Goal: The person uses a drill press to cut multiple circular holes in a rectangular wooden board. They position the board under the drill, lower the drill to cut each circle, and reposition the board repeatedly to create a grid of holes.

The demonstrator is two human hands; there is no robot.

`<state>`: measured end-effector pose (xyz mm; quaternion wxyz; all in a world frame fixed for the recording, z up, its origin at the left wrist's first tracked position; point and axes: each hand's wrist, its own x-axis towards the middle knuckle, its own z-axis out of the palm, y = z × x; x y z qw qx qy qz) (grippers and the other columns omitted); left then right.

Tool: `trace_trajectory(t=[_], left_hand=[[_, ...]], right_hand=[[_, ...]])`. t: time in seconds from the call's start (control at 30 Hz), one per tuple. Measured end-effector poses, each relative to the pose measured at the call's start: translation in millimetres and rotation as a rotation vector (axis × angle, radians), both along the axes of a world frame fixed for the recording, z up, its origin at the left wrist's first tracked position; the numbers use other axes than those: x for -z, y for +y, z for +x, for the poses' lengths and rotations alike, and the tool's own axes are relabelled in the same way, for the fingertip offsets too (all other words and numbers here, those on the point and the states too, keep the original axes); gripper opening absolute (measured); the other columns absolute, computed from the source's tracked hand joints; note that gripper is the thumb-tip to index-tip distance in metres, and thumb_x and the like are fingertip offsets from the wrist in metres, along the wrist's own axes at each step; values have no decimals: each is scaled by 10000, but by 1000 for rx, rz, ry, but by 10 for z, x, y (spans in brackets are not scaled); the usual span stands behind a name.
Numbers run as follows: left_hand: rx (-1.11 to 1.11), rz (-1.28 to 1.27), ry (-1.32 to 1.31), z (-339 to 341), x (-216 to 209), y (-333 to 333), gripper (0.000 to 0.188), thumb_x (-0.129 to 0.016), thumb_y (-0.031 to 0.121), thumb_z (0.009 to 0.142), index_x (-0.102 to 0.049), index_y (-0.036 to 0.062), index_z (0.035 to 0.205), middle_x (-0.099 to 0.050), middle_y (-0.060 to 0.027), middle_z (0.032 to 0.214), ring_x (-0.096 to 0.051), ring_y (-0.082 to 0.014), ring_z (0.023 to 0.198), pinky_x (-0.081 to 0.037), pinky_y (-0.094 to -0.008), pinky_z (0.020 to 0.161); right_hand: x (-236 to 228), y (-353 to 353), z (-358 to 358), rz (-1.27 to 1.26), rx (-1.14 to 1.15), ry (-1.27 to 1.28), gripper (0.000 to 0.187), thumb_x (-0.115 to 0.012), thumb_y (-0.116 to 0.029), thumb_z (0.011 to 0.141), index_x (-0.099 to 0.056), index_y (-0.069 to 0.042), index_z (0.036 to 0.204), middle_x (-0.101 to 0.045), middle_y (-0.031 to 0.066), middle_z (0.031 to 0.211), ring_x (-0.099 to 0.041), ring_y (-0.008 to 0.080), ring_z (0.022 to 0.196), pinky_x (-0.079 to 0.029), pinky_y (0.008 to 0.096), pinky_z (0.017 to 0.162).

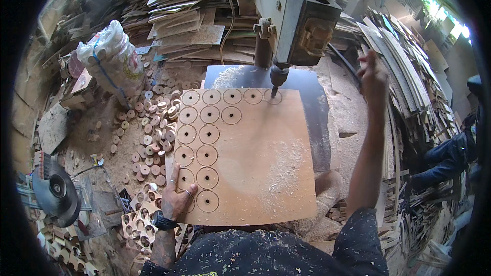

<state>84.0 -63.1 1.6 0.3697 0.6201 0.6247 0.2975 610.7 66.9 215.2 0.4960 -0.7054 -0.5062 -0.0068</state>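
Observation:
A square wooden board [255, 158] lies under the drill press [302, 15], on a dark plate [318, 122]. Scored rings with dark centre holes run along its left side and far edge. The drill bit [274, 92] meets the board at the ring farthest right in the far row. My left hand [177, 198] holds the board's near left edge, its thumb on top and another finger stretched along the edge. Raised at the right, my right hand [373, 74] is closed at the end of a dark lever [343, 61]; blur softens its fingers.
Loose wooden discs [156, 143] are heaped left of the board. Boards with round cut-outs [140, 222] lie near my left forearm. A stuffed plastic sack [112, 64] stands at the far left. Wood strips [409, 82] are stacked at the right, beside another person's leg [440, 158].

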Motion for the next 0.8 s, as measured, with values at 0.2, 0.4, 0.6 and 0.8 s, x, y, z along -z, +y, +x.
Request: trace_trajectory(t=[0.2, 0.4, 0.6, 0.8], left_hand=[[-20, -3, 47, -48, -21, 6, 887, -817, 365, 864, -385, 80, 1584, -679, -254, 1293, -701, -277, 1139, -551, -372, 984], [-52, 94, -20, -320, 26, -41, 879, -828, 279, 858, -380, 64, 1584, -667, -240, 1322, -689, -258, 1143, -546, -370, 996], [-63, 16, -60, -569, -26, -95, 875, -820, 252, 866, -367, 36, 1583, -606, -228, 1413, -656, -258, 1197, -522, -360, 1034], [-76, -30, -104, -506, 97, -139, 895, -811, 274, 880, -335, 26, 1596, -562, -240, 1457, -613, -263, 1257, -499, -354, 1058]], right_hand=[[-1244, 1029, 145, 393, -262, 132, 311, -653, -275, 1016, -698, -34, 1206, -733, 62, 931, -682, 100, 807, -540, 232, 719], [-1467, 2127, 622, 300, -265, -99, 259, -684, -175, 984, -715, -90, 1226, -737, 39, 965, -695, 85, 780, -562, 242, 681], [-1392, 2187, 768, 357, -305, -98, 252, -672, -187, 999, -715, -83, 1225, -732, 43, 955, -696, 89, 775, -570, 252, 674], [-1394, 2096, 678, 306, -275, -84, 243, -682, -192, 994, -725, -98, 1214, -733, 51, 955, -682, 103, 745, -576, 258, 678]])
